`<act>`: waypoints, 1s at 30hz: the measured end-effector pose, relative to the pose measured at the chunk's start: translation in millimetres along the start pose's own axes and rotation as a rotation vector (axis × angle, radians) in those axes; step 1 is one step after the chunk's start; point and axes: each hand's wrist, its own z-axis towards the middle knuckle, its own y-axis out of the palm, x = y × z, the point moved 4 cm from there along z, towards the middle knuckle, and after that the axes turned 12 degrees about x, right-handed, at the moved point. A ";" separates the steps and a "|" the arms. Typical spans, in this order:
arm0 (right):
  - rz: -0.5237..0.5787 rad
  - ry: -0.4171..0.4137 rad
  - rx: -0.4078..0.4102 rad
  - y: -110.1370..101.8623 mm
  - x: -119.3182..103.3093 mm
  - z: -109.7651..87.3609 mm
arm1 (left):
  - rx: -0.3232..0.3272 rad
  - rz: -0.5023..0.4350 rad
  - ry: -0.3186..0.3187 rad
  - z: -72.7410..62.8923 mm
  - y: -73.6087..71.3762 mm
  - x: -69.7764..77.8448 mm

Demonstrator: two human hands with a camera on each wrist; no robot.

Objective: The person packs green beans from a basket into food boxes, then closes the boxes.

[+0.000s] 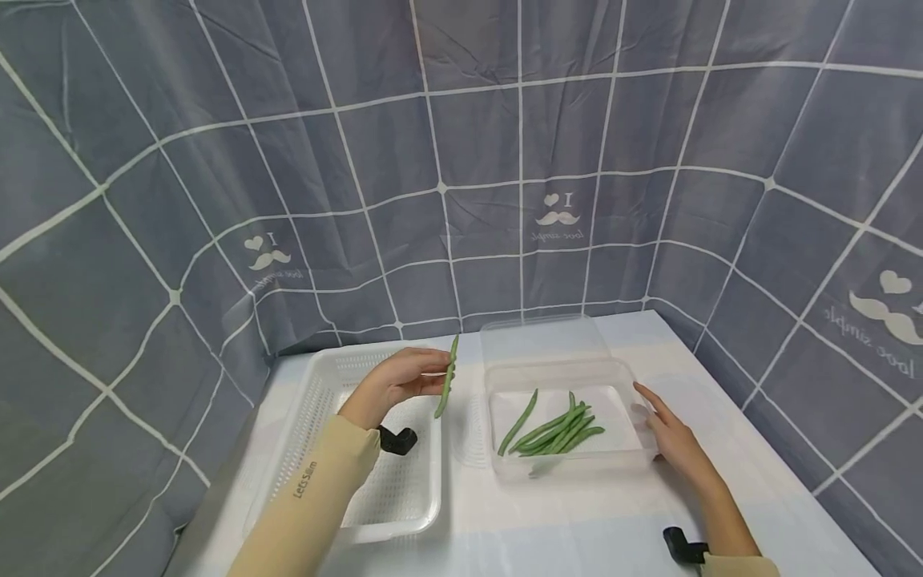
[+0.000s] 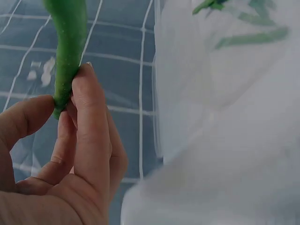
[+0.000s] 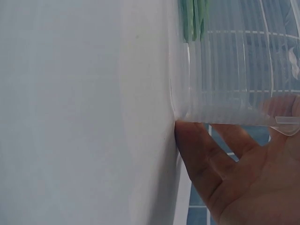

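My left hand (image 1: 405, 383) pinches a green bean (image 1: 447, 377) between thumb and fingertips, over the right side of a white perforated basket (image 1: 435, 501). In the left wrist view, the held bean (image 2: 70, 51) rises from the fingertips at its lower end. My right hand (image 1: 678, 445) rests at the right side of a clear plastic box (image 1: 562, 463), with fairly straight fingers. In the right wrist view its fingertips touch the box's end wall (image 3: 225, 110), and one finger shows through the plastic near the rim. Inside the box lies a bunch of green beans (image 1: 558, 433), with a separate bean (image 1: 517, 422) to their left.
A clear lid (image 1: 544, 338) extends behind the box toward the back edge of the white table (image 1: 548, 529). Grey curtains with white grid lines (image 1: 476, 136) enclose the back and both sides. A black wrist mount (image 1: 397, 441) overhangs the basket.
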 end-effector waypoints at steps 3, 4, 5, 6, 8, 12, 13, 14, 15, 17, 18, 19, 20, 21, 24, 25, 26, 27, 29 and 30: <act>0.004 -0.002 0.001 3.6 -1.4 0.5 | -0.005 0.016 -0.026 7.9 24.2 1.4; 0.007 -0.003 0.001 4.7 -1.9 0.4 | -0.005 0.022 -0.039 10.9 32.4 0.9; 0.009 -0.003 0.001 5.7 -2.0 0.3 | -0.003 0.030 -0.047 14.0 40.5 -0.3; 0.012 -0.003 0.000 6.5 -2.1 -0.2 | -0.003 0.036 -0.056 16.8 48.8 -1.8; 0.017 -0.003 0.001 7.1 -2.4 -1.2 | -0.004 0.060 -0.070 22.3 65.1 -5.5; 0.030 -0.008 0.004 6.2 -2.7 -2.2 | -0.021 0.125 -0.085 33.1 93.6 -15.8; 0.030 -0.008 0.006 5.8 -2.7 -2.0 | -0.025 0.142 -0.084 35.6 99.7 -18.5; 0.030 -0.010 0.005 5.3 -3.0 -2.2 | -0.030 0.156 -0.083 38.0 105.2 -21.4; 0.029 -0.009 0.007 4.9 -3.0 -2.0 | -0.033 0.172 -0.081 40.1 110.4 -23.9; 0.026 -0.008 0.009 4.2 -2.9 -1.8 | -0.037 0.213 -0.076 43.6 120.0 -28.4; 0.021 -0.008 0.010 3.9 -2.7 -1.7 | -0.042 0.230 -0.075 45.3 124.2 -30.8; 0.019 -0.007 0.011 3.7 -2.3 -1.5 | -0.043 0.247 -0.076 46.7 127.9 -33.0; 0.017 -0.007 0.011 3.5 -2.1 -1.7 | -0.045 0.266 -0.077 48.0 131.0 -35.2; 0.015 -0.006 0.013 3.3 -1.6 -1.6 | -0.046 0.284 -0.079 49.1 134.1 -37.2; 0.010 -0.005 0.018 2.2 -0.7 -2.3 | -0.049 0.327 -0.081 52.4 140.8 -43.2; 0.011 -0.004 0.020 1.7 -0.4 -2.6 | -0.049 0.338 -0.082 53.5 142.4 -45.0; 0.011 -0.004 0.022 1.2 -0.1 -3.0 | -0.051 0.348 -0.082 54.8 143.9 -46.7; 0.012 -0.003 0.024 0.5 0.2 -3.2 | -0.055 0.358 -0.084 56.1 145.2 -48.3; 0.010 -0.004 0.028 -1.0 1.1 -3.6 | -0.062 0.374 -0.087 58.3 147.4 -50.3; 0.008 -0.004 0.029 -2.0 1.4 -3.8 | -0.064 0.381 -0.089 59.3 148.4 -50.9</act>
